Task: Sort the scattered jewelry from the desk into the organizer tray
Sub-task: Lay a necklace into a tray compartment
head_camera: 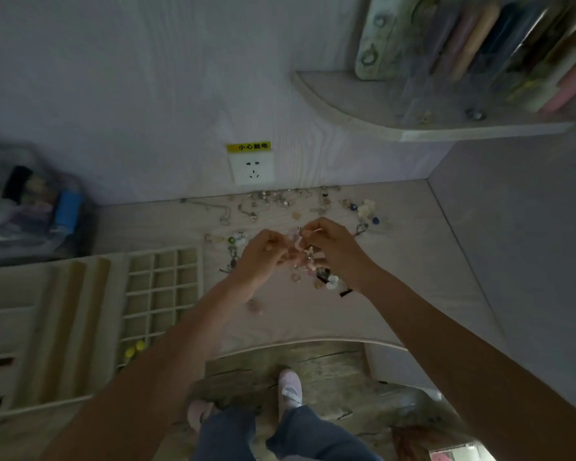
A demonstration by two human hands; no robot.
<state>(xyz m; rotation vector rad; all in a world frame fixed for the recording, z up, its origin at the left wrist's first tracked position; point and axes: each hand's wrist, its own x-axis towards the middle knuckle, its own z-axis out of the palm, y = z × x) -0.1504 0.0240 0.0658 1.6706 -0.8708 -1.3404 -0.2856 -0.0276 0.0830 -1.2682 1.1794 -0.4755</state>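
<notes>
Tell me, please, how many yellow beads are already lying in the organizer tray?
2: yellow beads lying side by side in one near compartment of the organizer tray grid; the left forearm may hide others.

Single view only: head-worn wide-angle cam, no 2nd view to share coverage with. Looks fwd and steeply down over the desk, facing the wall socket at the desk's rear. Both forearms enter from the bottom edge; feet show below. Organizer tray sits frame-left, shelf top-right. Edges bend, probably lens distortion.
</notes>
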